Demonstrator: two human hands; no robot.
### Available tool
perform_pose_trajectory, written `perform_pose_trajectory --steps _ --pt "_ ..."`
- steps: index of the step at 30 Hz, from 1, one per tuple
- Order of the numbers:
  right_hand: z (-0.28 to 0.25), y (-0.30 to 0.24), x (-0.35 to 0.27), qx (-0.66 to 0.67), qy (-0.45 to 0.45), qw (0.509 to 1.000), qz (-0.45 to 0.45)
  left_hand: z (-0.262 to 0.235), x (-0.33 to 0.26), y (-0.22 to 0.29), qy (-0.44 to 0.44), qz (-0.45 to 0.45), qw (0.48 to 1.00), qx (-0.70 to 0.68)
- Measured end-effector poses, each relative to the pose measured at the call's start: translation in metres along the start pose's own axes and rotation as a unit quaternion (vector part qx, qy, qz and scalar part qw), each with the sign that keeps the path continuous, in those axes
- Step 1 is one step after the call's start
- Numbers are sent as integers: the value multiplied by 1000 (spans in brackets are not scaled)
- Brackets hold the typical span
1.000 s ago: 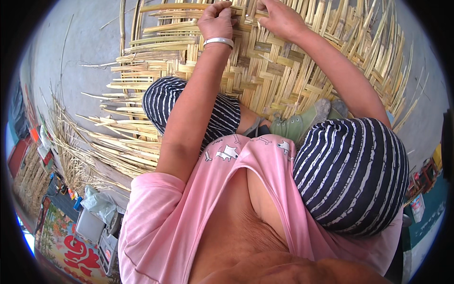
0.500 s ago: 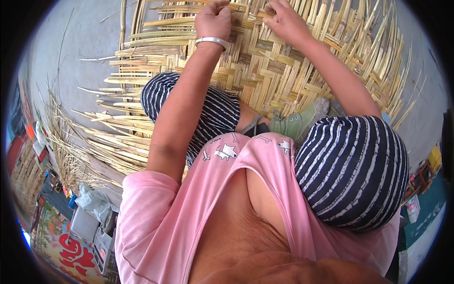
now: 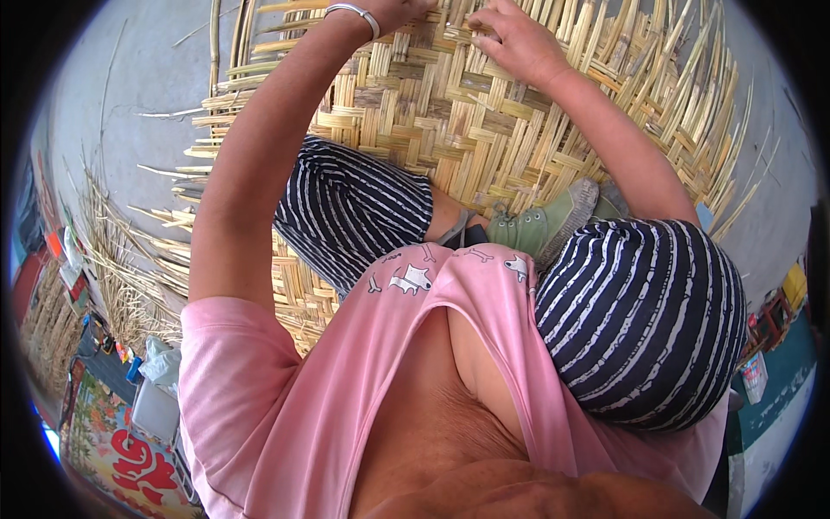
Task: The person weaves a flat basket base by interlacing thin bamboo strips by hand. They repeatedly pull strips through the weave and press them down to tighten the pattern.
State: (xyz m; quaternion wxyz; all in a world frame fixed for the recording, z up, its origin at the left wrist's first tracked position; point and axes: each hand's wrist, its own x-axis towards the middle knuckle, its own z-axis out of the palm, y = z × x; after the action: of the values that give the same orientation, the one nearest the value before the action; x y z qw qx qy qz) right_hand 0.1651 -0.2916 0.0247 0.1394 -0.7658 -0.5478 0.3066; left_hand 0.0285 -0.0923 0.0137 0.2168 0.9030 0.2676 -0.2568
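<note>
A woven mat of split, pale yellow-brown cane or bamboo strips (image 3: 467,112) spreads over the floor in front of me. Its loose strip ends fan out at the left and right. My left hand (image 3: 399,12), with a pale bangle (image 3: 356,16) at the wrist, lies over the mat's far part, partly cut off by the upper edge. Its visible fingers are bent together, and what they hold cannot be made out. Just right of it, my right hand (image 3: 523,48) has its thumb and curled fingers closed at a strip of the weave.
My green shoe (image 3: 540,227) rests at the mat's near edge, between my knees in striped trousers (image 3: 648,320). Loose thin strips (image 3: 130,277) lie at the left. Beyond them are a plastic bag (image 3: 162,359) and a grey case (image 3: 156,411). Grey floor (image 3: 147,78) surrounds the mat.
My left hand has moved farther away and slightly right, partly out of the picture. Its forearm has swung left, uncovering more weave. My right hand has shifted slightly, staying near the same place.
</note>
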Motion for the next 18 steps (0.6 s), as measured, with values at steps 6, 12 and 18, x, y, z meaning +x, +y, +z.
perform_pose_trajectory --steps 6,12,18 --pt "-13 -12 9 -13 -80 996 48 -10 -17 9 -17 -26 998 -46" --pt "11 -4 3 -156 -13 987 -38 1 -15 11 13 -41 999 -29" --pt "39 -7 -51 -221 20 969 -111 4 -13 14 44 -51 997 20"
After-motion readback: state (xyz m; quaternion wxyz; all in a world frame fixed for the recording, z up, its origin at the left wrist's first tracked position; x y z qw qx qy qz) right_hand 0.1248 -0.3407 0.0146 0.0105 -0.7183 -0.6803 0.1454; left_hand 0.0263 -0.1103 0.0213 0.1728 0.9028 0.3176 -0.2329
